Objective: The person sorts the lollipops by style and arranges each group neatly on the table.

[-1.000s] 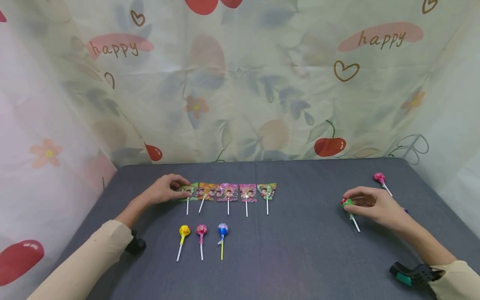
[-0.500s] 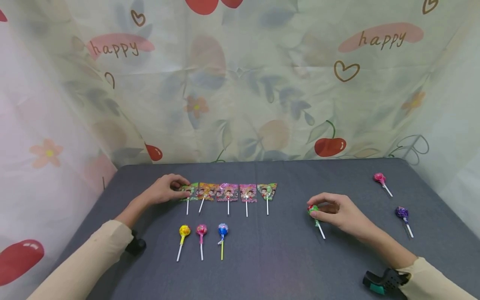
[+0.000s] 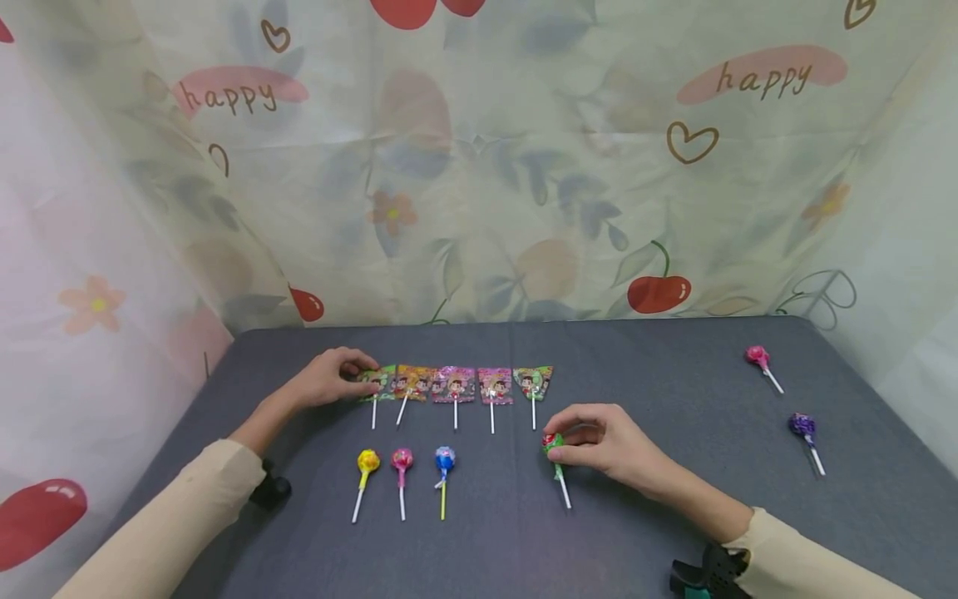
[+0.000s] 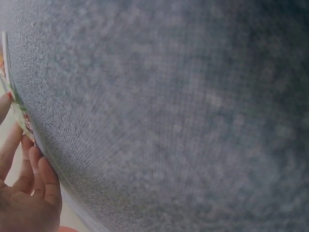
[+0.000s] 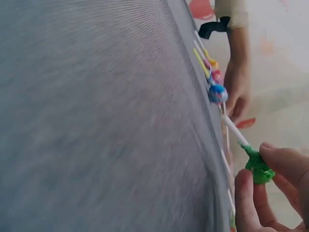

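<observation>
My right hand [image 3: 599,441] pinches a round lollipop with a green and red wrapper [image 5: 260,170] between thumb and fingers, its white stick pointing toward the near side. At the left end of a row of flat-wrapped lollipops, my left hand [image 3: 329,378] holds the edge of a green-wrapped lollipop [image 3: 383,383] with thumb and fingers. Beside it in that row lie an orange one [image 3: 414,381], two pink ones and another green one [image 3: 533,383]. Nearer, a yellow lollipop [image 3: 368,462], a pink lollipop [image 3: 402,459] and a blue lollipop [image 3: 445,457] form a second row.
Toward the right side of the grey-covered table [image 3: 674,358] lie a pink lollipop [image 3: 758,356] and a purple lollipop [image 3: 803,426]. A patterned curtain [image 3: 479,233] hangs behind the table.
My right hand has carried the green and red lollipop leftward across the table, uncovering the purple lollipop at the right. The left hand has stayed in place.
</observation>
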The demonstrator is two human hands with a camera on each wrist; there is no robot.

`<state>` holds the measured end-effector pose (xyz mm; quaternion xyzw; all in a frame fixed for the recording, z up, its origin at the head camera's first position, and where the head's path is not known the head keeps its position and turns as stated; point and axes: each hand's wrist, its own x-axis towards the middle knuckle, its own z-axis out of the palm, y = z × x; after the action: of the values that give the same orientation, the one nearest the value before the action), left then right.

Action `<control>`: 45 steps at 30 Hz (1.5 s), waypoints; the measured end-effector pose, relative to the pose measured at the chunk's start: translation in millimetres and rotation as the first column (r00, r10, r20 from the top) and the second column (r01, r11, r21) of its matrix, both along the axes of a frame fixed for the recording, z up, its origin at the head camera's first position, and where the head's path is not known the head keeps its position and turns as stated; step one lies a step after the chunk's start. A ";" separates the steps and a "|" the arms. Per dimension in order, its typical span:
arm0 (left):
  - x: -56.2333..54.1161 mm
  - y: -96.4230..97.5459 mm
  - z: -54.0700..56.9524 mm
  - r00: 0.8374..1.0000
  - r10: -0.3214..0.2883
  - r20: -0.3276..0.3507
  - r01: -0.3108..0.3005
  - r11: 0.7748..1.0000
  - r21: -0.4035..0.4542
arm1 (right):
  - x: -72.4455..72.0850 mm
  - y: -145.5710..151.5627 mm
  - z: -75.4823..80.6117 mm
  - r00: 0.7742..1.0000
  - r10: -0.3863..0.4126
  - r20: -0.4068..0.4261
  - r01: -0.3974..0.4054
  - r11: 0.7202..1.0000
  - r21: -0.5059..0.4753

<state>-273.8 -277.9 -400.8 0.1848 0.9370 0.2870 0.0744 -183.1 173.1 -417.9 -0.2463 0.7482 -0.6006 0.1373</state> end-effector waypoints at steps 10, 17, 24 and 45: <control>0.4 -1.3 -1.3 1.000 0.012 0.003 -0.012 1.000 -0.004 | -5.9 -41.5 -1.5 0.996 0.080 -0.044 -0.080 0.997 0.021; -0.2 -1.7 -0.6 1.000 0.004 -0.003 -0.004 1.000 0.004 | -6.3 -64.0 -1.8 0.991 0.103 -0.086 -0.099 0.994 0.052; -0.6 -1.0 0.5 1.000 0.004 -0.007 -0.004 1.000 0.006 | -5.9 -79.1 -3.6 0.989 0.105 -0.102 -0.100 0.994 0.050; 1.6 2.0 2.1 1.000 0.005 0.004 -0.005 1.000 0.024 | -4.8 -93.5 -6.6 0.980 0.030 -0.196 0.012 0.977 0.213</control>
<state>-272.2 -276.0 -398.7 0.1828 0.9338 0.2989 0.0732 -187.9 79.7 -424.5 -0.2920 0.8171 -0.4887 0.0905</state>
